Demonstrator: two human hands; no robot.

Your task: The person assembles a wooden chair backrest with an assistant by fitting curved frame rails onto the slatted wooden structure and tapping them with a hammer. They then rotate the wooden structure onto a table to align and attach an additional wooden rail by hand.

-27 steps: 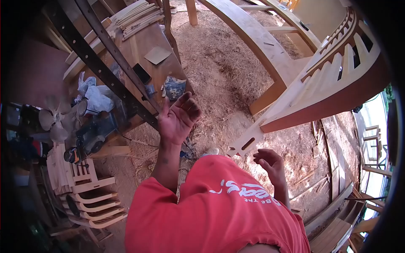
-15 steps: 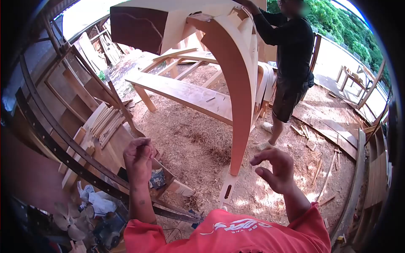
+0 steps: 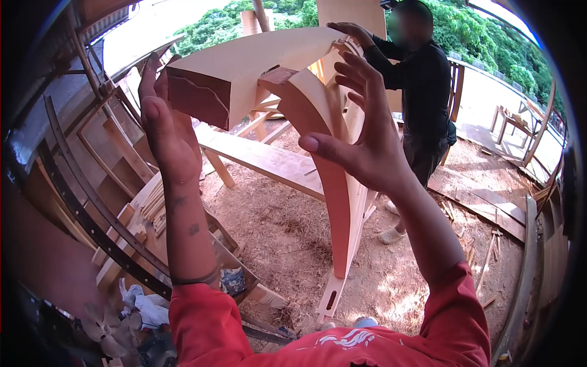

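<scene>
A large curved wooden frame stands ahead, with a pale broad top panel (image 3: 263, 49) and a reddish-brown curved leg (image 3: 327, 177) that runs down to a slotted foot (image 3: 331, 298). My left hand (image 3: 168, 125) is raised at the panel's dark left end, fingers up and thumb apart; whether it touches the panel cannot be made out. In front of the frame's upper right part my right hand (image 3: 367, 125) is spread, thumb pointing left, holding nothing. A co-worker in dark clothes (image 3: 425, 85) stands behind the frame with hands on its top right end.
A long wooden bench (image 3: 263, 160) stands behind the leg. Dark curved strips with holes (image 3: 92, 229) lean at the left, near stacked wood pieces and a white plastic bag (image 3: 150, 307). Boards (image 3: 483, 208) and scraps lie on the ground at right. Trees show beyond.
The view has tilted up towards the frame and the co-worker. Both my hands have risen from low near my body to the height of the frame's top, and their fingers have opened.
</scene>
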